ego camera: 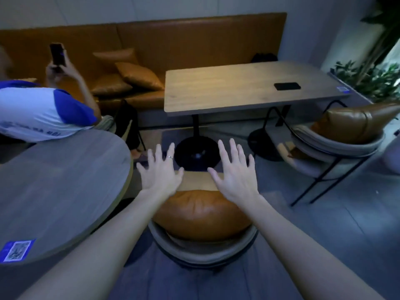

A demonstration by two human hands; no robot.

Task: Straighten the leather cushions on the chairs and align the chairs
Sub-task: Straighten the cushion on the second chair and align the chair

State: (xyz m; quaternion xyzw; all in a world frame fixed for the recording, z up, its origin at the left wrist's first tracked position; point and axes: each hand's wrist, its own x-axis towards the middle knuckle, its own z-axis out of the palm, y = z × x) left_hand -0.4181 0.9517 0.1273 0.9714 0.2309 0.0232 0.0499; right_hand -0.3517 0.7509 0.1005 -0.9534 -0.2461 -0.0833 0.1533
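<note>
Along the far wall, the bench (151, 37) is carrying three loose pillows (138, 75) piled near its middle, beside the table (249, 87). At that table's right edge a chair (333, 146) is sitting angled, its cushion (355, 124) tipped up against the backrest; that one looks untouched. Nearest, the second chair (203, 250) is holding a cushion (201, 215) lying level, long axis running left to right, seemingly straightened. The left hand (161, 174) and right hand (236, 176) are hovering beyond it, fingers spread, gripping nothing.
</note>
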